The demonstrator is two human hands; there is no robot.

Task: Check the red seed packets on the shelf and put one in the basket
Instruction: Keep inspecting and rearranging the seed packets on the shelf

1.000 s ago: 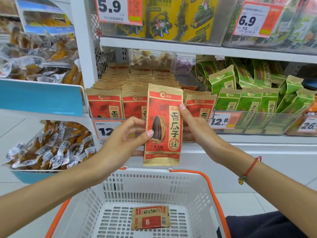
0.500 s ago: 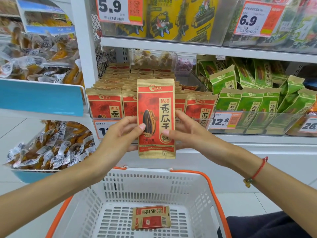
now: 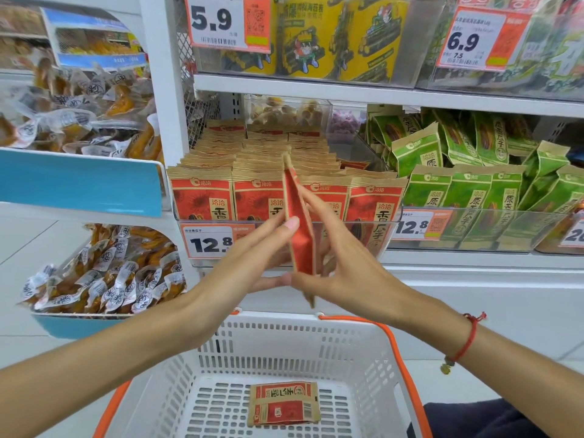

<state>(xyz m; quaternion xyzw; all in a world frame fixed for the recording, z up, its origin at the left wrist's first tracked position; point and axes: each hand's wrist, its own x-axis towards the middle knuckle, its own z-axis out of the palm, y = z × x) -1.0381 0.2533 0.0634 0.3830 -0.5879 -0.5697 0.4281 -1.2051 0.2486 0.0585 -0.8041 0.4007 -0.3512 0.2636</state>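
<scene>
The shop shelf (image 3: 442, 99) filled the upper frame, rows of red packets (image 3: 202, 197) at centre. A moment earlier the held packet (image 3: 300, 235) faced the camera; now it stood edge-on, mid-turn, so the checking went on. The left hand (image 3: 246, 267) pressed near-straight fingers (image 3: 284, 224) against it; the right hand (image 3: 341, 267) cradled its far side, fingers loosely spread. Below, the basket (image 3: 316, 330) already held another packet (image 3: 283, 404).
</scene>
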